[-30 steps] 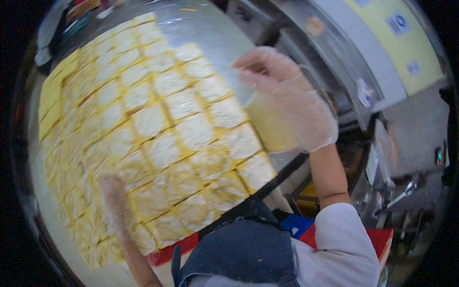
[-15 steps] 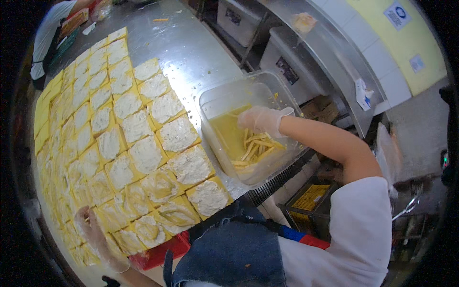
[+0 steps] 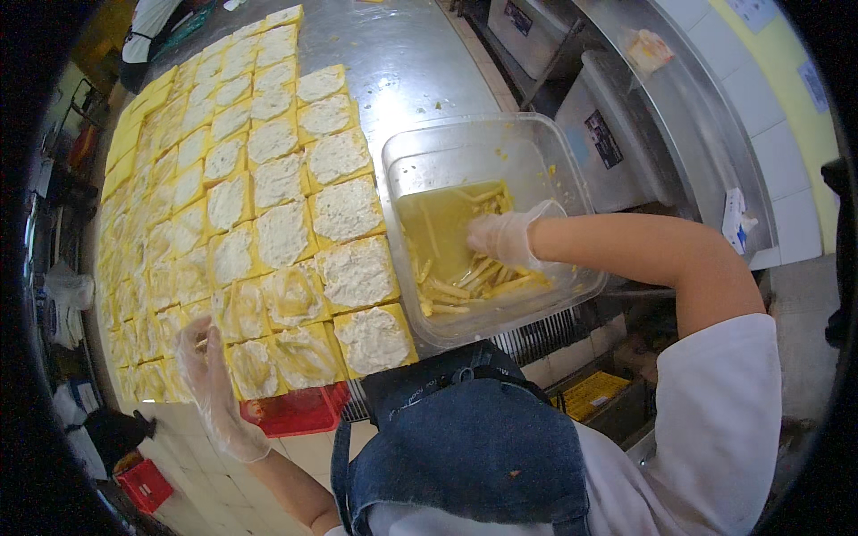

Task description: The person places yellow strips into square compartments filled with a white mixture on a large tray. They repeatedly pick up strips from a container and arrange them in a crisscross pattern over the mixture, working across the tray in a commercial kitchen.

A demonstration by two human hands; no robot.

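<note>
A dark rectangular label point(image 3: 604, 140) with pale print is stuck on the slanted side of the steel bin beside the counter, to the right of the clear tub. A small crumpled packet point(image 3: 650, 50), pale with orange patches, lies on the steel ledge above that bin. On the yellow wall at the upper right hang 2 pale rectangular signs, one point(image 3: 743, 7) at the top edge, the other point(image 3: 813, 85) lower and nearer the rim.
</note>
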